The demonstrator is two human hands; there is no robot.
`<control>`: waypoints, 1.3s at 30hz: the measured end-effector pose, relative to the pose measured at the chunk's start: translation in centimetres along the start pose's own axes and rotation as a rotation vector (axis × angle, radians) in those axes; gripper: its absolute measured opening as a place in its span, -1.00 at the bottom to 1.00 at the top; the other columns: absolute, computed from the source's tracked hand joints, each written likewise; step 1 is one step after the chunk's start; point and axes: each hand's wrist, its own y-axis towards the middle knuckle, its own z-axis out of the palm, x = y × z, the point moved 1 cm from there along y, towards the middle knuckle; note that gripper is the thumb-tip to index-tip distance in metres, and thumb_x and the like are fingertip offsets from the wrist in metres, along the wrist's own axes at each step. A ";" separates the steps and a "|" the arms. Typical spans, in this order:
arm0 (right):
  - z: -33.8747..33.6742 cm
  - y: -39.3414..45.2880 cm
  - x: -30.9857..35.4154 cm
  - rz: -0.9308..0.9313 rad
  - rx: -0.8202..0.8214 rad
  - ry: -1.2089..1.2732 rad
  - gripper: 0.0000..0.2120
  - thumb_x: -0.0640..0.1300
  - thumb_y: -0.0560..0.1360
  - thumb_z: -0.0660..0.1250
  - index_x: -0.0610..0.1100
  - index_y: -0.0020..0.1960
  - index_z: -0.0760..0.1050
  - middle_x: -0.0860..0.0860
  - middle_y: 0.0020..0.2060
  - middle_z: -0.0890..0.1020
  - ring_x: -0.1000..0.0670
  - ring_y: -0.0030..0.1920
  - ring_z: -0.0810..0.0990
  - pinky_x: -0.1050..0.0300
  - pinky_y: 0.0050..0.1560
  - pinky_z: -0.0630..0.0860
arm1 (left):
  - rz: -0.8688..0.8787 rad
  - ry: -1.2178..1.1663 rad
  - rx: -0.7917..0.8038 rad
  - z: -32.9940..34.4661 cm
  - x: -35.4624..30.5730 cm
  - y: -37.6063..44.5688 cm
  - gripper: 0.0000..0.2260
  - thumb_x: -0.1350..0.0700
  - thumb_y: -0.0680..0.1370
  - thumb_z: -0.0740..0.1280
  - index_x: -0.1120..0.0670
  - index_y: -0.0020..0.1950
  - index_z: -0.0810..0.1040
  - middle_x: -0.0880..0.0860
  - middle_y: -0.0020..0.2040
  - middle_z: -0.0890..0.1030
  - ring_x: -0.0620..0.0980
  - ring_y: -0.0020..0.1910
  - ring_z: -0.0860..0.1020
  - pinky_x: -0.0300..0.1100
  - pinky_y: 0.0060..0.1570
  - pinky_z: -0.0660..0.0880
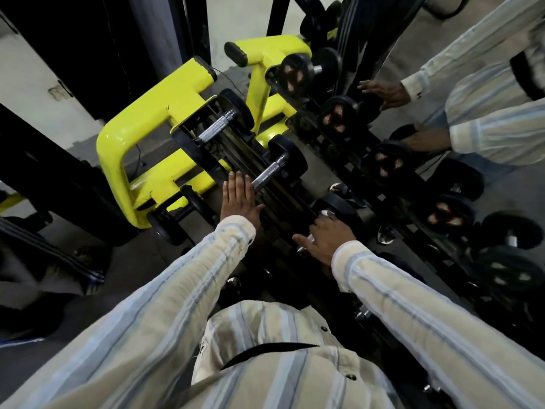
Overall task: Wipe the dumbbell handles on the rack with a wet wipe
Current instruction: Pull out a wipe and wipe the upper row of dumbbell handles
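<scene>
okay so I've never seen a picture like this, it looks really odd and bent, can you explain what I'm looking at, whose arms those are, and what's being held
This is one picture from a wide-angle camera worn on a person's head, looking down, which is why everything curves. The two striped sleeves are the wearer's own arms. Below them is a dumbbell rack with a yellow frame and a mirror behind it, so the arms at upper right are reflections. The left hand lies flat, fingers straight, on a dumbbell's end beside a shiny ridged dumbbell handle. The right hand reaches over another dumbbell lower on the rack, with something small and white, probably the wet wipe, showing at its fingers. How it is gripped is too blurred to tell.
</scene>
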 end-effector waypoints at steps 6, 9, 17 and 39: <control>0.5 -0.8 2.2 -0.236 0.016 0.064 -0.15 0.49 0.52 -0.28 -0.08 -0.08 0.59 -0.08 -0.07 0.63 -0.15 0.11 0.51 -0.05 0.30 0.37 | 0.013 -0.032 -0.036 0.5 0.2 0.1 -0.21 -0.17 0.62 0.25 0.28 0.63 0.01 0.29 0.64 -0.01 0.29 0.63 -0.10 0.19 0.60 -0.14; 0.3 -0.8 0.5 -0.090 -0.061 0.052 -0.12 0.45 0.53 -0.32 -0.08 -0.04 0.62 -0.06 -0.04 0.64 -0.13 0.18 0.51 -0.01 0.40 0.30 | 0.021 -0.036 -0.042 0.4 0.3 0.1 -0.22 -0.17 0.62 0.25 0.28 0.62 0.04 0.30 0.63 0.02 0.31 0.63 -0.08 0.20 0.60 -0.12; 1.1 -1.2 1.6 -0.207 -0.013 0.085 -0.14 0.46 0.54 -0.31 -0.10 0.05 0.58 -0.07 0.04 0.62 -0.18 0.23 0.48 -0.06 0.39 0.31 | 0.023 -0.007 -0.039 0.5 0.3 0.1 -0.23 -0.17 0.62 0.24 0.28 0.62 0.06 0.31 0.62 0.04 0.32 0.63 -0.07 0.21 0.60 -0.12; -0.7 -3.2 9.1 0.516 0.094 0.965 -0.06 0.31 0.63 0.06 -0.39 0.58 -0.23 -0.31 0.57 -0.27 -0.21 0.59 -0.34 -0.07 0.59 -0.24 | 0.022 -0.020 -0.018 0.5 0.2 0.1 -0.26 -0.17 0.63 0.24 0.26 0.62 0.07 0.29 0.63 0.03 0.31 0.63 -0.10 0.19 0.60 -0.17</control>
